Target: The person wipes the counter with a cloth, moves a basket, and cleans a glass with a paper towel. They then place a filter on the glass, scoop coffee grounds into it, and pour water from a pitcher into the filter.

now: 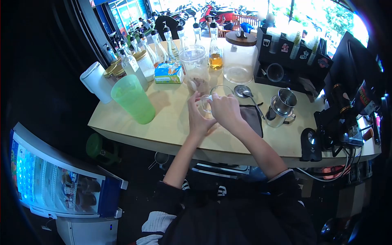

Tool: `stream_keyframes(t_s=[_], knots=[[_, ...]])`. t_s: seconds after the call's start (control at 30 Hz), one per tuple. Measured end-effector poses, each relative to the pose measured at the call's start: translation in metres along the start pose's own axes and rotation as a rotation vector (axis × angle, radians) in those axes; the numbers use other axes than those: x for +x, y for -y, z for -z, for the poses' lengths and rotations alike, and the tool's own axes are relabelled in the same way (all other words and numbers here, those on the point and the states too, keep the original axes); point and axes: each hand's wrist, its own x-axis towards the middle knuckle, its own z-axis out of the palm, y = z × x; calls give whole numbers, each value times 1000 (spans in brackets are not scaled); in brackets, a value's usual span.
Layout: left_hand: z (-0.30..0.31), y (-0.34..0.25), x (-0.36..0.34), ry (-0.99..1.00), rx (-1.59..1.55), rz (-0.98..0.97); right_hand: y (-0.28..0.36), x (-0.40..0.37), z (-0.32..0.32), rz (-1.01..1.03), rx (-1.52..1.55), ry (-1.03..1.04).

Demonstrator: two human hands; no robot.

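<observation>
At the middle of the counter stands a clear glass mug (pixel 206 107), its rim and side partly hidden behind my hands. My left hand (pixel 199 119) curves round the mug's near left side, thumb low and fingers up by the handle. Over the mug, my right hand (pixel 226 109) is closed with its knuckles up; a small whitish bit shows at its fingers, too hidden to name. Just beyond is a clear plastic jar (pixel 194 61) with brownish powder and a scoop at its bottom. Right of the mug, a spoon (pixel 254 101) lies across a round metal lid (pixel 242 90).
A green pitcher (pixel 134 100) stands to the left, near a tissue pack (pixel 168 73) and several pump bottles (pixel 215 51). A dark cloth (pixel 251 118) lies beside a metal drip filter on a cup (pixel 281 108). Behind are a lidded glass jar (pixel 240 61) and a black cup rack (pixel 286 57).
</observation>
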Motion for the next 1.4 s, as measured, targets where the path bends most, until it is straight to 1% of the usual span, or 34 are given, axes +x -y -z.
stream_keyframes(t_s=[0.03,0.07,0.13,0.23,0.3,0.4,0.47,0.5,0.57,0.6,0.63,0.7,0.83,0.9,0.93,0.97,1.03,1.07,1.1,1.17,1.2,1.23,1.27,1.3,1.33,1.37,1.4], knots=[[-3,-6,-6,-138,185,-74,2,1,1,-27,6,-7],[-5,-11,-14,-141,185,-84,3,1,2,-54,14,-14],[-12,-18,-25,40,-87,59,2,3,0,-62,9,-24],[-32,-27,-18,27,-33,65,6,-1,0,-52,-9,-26],[-39,-30,-10,89,18,35,11,-3,-2,-26,-25,-38],[-40,-19,-6,79,-1,56,12,-12,-7,4,-109,-45],[-36,-12,-6,67,-33,76,3,-18,1,121,-103,-59],[-31,-11,-6,66,-48,75,0,-22,7,125,-109,-75],[-21,-14,-5,65,-66,27,-4,-32,23,294,150,-105],[-15,-18,-5,64,-75,-33,-3,-36,34,321,239,-128],[-9,-25,-3,59,-71,-34,-3,-39,44,327,241,-130],[5,-39,0,158,-35,-36,-1,-43,61,352,374,-118],[29,-60,1,221,-33,19,-2,-39,85,403,410,-54],[43,-69,2,291,-46,14,-1,-36,99,299,398,25],[45,-68,2,285,-39,16,-1,-34,99,364,370,-92],[47,-67,1,249,11,2,3,-34,98,373,377,-92],[53,-66,1,207,68,-14,18,-35,98,375,247,-68],[56,-66,1,188,103,-38,28,-37,95,326,253,-19],[59,-68,1,169,137,-62,31,-38,94,332,255,-22],[69,-73,0,153,138,-37,35,-39,92,386,463,-59],[75,-74,-1,168,150,-21,29,-37,95,448,531,7],[81,-76,-2,183,163,-4,24,-37,97,451,536,9],[90,-80,-3,261,125,57,17,-37,98,507,561,77],[95,-73,-6,258,130,58,13,-35,100,563,585,144],[98,-64,-10,297,-16,73,10,-32,118,334,707,419],[101,-55,-13,332,-162,89,3,-28,121,340,708,421],[106,-63,-13,376,-294,137,-6,-24,123,353,805,271]])
